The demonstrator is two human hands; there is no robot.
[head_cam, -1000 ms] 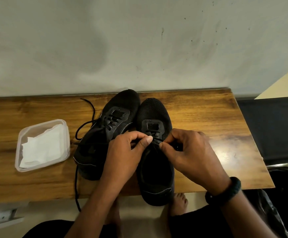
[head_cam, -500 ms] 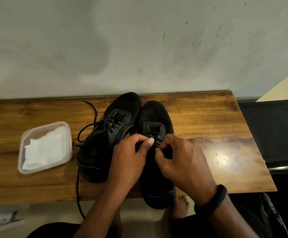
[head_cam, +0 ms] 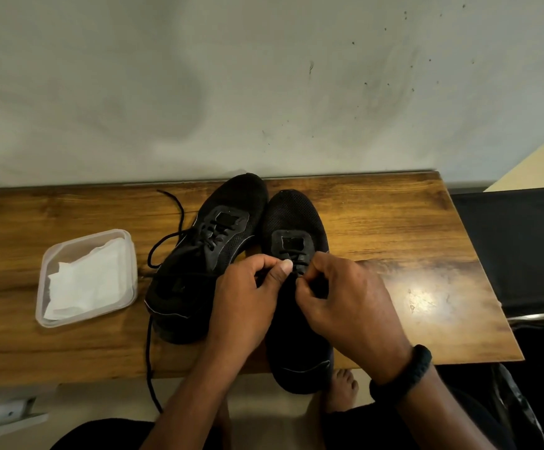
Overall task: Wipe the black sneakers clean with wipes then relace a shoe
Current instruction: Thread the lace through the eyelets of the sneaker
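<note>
Two black sneakers stand side by side on the wooden table (head_cam: 377,222), toes toward the wall. The left sneaker (head_cam: 212,248) leans leftward, and its loose lace (head_cam: 163,245) trails over the table and off the front edge. The right sneaker (head_cam: 296,222) points straight ahead, its heel past the table's front edge. My left hand (head_cam: 248,297) and my right hand (head_cam: 345,297) meet over its lacing. Each pinches the black lace of that shoe near the middle eyelets. The lace between my fingers is mostly hidden.
A clear plastic box (head_cam: 85,316) with white wipes (head_cam: 85,280) sits on the table's left side. A grey wall rises right behind the table. A black chair (head_cam: 517,248) stands to the right. A bare foot (head_cam: 342,391) shows on the floor below the edge.
My right hand has moved left, closer to my left hand over the right sneaker's lacing. The view has shifted slightly; the sneakers and the box stay in place.
</note>
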